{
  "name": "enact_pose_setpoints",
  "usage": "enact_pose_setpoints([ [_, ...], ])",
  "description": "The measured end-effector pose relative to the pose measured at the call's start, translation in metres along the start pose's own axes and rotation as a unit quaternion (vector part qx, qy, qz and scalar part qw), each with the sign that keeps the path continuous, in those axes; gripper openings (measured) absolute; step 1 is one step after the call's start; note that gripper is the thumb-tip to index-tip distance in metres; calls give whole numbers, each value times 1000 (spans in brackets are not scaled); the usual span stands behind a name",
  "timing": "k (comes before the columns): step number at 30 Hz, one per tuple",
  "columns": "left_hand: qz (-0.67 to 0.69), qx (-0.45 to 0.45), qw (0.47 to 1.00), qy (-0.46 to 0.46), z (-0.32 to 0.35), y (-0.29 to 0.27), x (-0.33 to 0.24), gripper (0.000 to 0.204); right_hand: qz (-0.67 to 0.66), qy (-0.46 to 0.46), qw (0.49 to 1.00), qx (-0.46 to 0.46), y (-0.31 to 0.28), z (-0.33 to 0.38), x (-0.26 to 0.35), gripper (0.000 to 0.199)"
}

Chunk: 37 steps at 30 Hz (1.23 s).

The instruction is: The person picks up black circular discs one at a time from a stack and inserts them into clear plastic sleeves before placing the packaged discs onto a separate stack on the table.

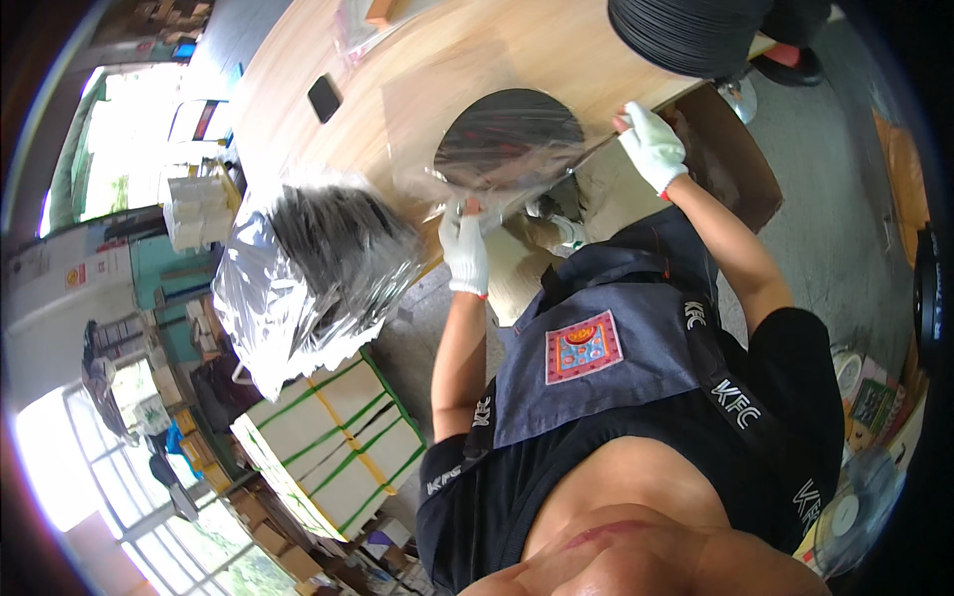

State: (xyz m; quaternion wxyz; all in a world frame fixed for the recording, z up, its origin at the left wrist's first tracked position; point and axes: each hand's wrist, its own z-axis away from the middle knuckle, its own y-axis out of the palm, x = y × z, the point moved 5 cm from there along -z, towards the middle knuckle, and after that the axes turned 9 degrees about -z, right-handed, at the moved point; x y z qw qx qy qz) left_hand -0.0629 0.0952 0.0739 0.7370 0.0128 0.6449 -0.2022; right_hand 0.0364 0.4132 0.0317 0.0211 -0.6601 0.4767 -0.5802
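A round black disc [502, 124] lies at the table's near edge, inside or under a clear plastic bag [412, 129]. My left hand [464, 248], in a white glove with bare fingertips, is closed on the bag's near edge, just below the disc. Further right, my right hand [653, 149], gloved the same way, pinches the bag's right end near the table edge. The film stretches between the two hands. Whether the disc is fully inside the bag, I cannot tell.
A pile of black discs in clear plastic [338, 238] stands to the left. Bare black discs [686, 35] are stacked at the far right. A phone [324, 98] lies on the wooden table [288, 60]. A brown carton [730, 159] stands beneath my right arm; a strapped white box [338, 437] sits lower left.
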Motion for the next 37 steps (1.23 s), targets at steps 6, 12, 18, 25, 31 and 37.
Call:
enact_pose_setpoints([
  [6,-111,-4,979,174,18,-13,-145,27,-544,424,654,312,63,23,26,39],
  [12,-10,-278,931,235,105,-194,-162,28,-708,134,510,470,74,-36,240,28],
  [18,-284,-414,857,115,135,-383,-149,22,-468,12,693,549,144,-26,398,36],
  [25,-335,-349,875,13,143,-378,-93,15,-201,-393,559,702,58,82,436,47],
  [31,-380,-363,851,-5,142,-381,-109,22,-307,-395,356,789,3,166,460,50],
  [37,-535,-488,621,300,144,-265,-200,52,-423,-214,246,845,-38,149,483,42],
])
